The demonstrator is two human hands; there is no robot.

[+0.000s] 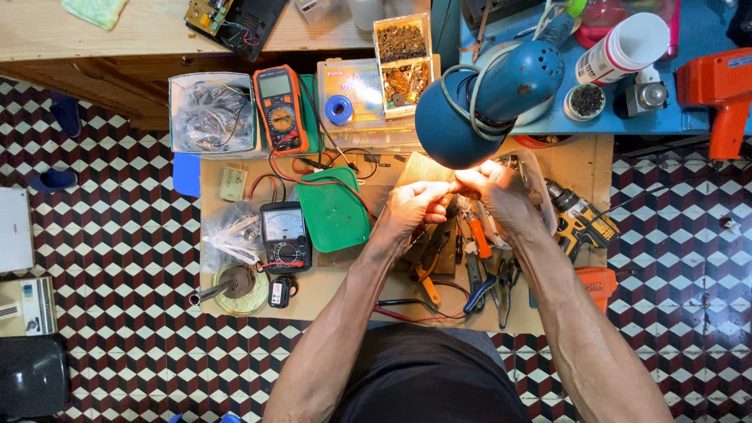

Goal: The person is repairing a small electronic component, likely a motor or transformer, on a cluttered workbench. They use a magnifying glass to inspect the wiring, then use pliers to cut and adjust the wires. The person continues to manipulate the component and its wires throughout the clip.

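My left hand (415, 205) and my right hand (495, 192) meet under the blue desk lamp (489, 90), over the low wooden bench (580, 160). Both pinch something very small between the fingertips; the lamp's glare hides what it is. Pliers and cutters with orange and blue handles (478, 266) lie just below my hands. A green plastic lid (333, 207) sits left of my left hand.
An orange digital multimeter (280, 106) and a black analog meter (285, 235) with red leads lie at the left. A clear box of cables (211, 113), a solder spool (338, 110), a yellow-black drill (580, 223) and an orange heat gun (721, 94) surround the bench. Checkered tile floor lies around.
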